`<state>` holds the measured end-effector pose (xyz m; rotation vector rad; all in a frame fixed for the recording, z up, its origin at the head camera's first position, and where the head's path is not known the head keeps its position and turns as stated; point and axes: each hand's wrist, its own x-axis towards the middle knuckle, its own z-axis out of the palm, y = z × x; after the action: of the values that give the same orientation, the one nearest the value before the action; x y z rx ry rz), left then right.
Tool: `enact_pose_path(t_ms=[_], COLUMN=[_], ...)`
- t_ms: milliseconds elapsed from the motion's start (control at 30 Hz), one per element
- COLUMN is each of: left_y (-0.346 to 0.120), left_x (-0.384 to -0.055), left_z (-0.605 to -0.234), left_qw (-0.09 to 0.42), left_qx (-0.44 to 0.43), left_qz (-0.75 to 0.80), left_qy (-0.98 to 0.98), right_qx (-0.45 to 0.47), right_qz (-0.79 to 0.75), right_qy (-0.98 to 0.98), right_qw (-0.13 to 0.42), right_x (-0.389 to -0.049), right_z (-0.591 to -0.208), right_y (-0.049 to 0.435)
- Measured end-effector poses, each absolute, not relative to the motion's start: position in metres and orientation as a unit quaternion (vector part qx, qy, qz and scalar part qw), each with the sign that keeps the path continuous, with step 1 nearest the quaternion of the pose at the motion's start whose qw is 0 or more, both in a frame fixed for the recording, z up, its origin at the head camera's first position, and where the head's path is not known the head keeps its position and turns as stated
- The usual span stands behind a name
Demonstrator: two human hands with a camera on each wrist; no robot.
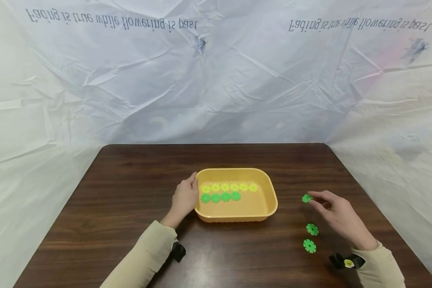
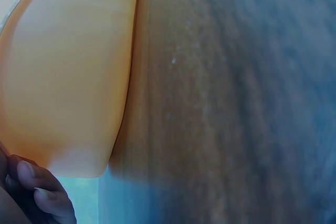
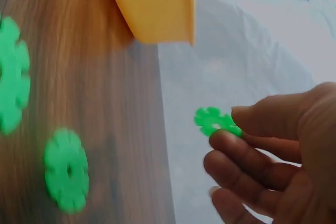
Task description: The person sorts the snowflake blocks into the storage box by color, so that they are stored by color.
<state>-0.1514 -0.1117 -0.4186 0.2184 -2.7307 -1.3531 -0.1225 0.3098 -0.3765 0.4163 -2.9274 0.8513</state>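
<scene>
My right hand [image 1: 340, 216] pinches a green notched plastic disc [image 3: 209, 121] between thumb and fingertips, to the right of a yellow plastic basin [image 1: 237, 219]. On the basin's left side, my left hand [image 1: 185, 196] grips the rim; the left wrist view has its fingers [image 2: 44, 182] against the wall. Inside the basin lies a row of several yellow notched discs [image 1: 225, 187]. Just in front of it runs a row of several green discs [image 1: 225, 196], starting from the left wall.
Two loose green discs, a farther one [image 1: 312, 229] and a nearer one [image 1: 309, 246], lie on the dark wooden table [image 1: 122, 192] near my right forearm. A white printed sheet [image 1: 216, 92] hangs behind the table and along both sides.
</scene>
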Motion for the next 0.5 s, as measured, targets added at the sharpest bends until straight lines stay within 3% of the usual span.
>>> enact_pose_path(t_ms=[300, 500], left_y=[-0.116, -0.120], left_x=[-0.158, -0.163], left_z=[-0.417, -0.415], left_qw=[0.033, 0.030], left_qx=[0.065, 0.061], left_qz=[-0.445, -0.445], left_qy=[-0.892, -0.893], right_qx=[0.168, 0.208], right_qz=[0.285, 0.303], right_qy=[-0.936, -0.921], right_qw=[0.122, 0.127], right_x=[-0.138, -0.145], right_z=[-0.380, -0.371], right_y=[0.274, 0.252])
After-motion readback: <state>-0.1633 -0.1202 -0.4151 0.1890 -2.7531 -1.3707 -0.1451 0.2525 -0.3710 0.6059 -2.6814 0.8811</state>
